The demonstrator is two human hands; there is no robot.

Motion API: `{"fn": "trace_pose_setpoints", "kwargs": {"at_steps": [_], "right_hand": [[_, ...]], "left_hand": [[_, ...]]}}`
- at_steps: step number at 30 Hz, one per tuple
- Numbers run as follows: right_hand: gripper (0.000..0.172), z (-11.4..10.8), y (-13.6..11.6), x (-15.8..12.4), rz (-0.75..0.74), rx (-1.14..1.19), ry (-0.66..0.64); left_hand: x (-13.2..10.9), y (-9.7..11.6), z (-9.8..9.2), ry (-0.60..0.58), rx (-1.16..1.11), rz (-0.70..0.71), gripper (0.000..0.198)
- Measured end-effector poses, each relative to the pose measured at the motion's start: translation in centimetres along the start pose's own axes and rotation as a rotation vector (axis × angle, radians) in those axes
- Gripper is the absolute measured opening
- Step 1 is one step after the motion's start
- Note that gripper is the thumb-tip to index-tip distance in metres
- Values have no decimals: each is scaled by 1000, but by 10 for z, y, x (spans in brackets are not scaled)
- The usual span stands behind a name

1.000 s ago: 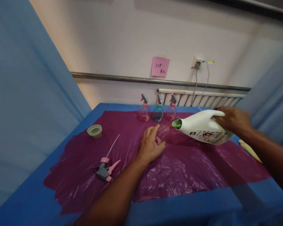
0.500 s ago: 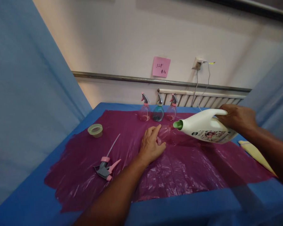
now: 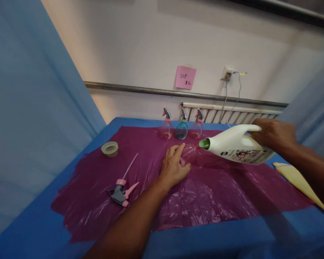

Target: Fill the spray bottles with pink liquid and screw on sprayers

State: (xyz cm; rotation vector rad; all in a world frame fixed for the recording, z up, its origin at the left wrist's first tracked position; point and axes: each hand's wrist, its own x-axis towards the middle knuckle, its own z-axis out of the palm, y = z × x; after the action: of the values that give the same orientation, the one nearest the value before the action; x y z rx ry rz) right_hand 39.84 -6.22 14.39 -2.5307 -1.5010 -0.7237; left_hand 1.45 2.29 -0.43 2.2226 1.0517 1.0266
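My right hand is closed round the handle of a white plastic jug, which is tipped nearly level with its green spout pointing left. My left hand curls about a clear spray bottle without its head; the bottle is hard to make out against the purple sheet. The spout sits over the bottle's right side, and whether liquid runs from it I cannot tell. A grey and pink trigger spray head with a thin tube lies left of my left forearm.
Three spray bottles stand at the back: two with pink collars and a blue-green one. A small greenish tub is at left, a yellow cloth at right. Purple plastic sheeting covers the blue tabletop.
Hardly anything differs. The jug's body appears slightly further right and the whole view has shifted a little; both hands keep their holds.
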Motion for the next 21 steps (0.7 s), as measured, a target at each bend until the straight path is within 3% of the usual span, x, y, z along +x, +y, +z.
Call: {"fn": "trace_pose_setpoints", "kwargs": {"at_steps": [21], "right_hand": [[30,-21,-7,1,-12,-42,-44]], "left_hand": [[0,-1,2,2,4,3,88]]}}
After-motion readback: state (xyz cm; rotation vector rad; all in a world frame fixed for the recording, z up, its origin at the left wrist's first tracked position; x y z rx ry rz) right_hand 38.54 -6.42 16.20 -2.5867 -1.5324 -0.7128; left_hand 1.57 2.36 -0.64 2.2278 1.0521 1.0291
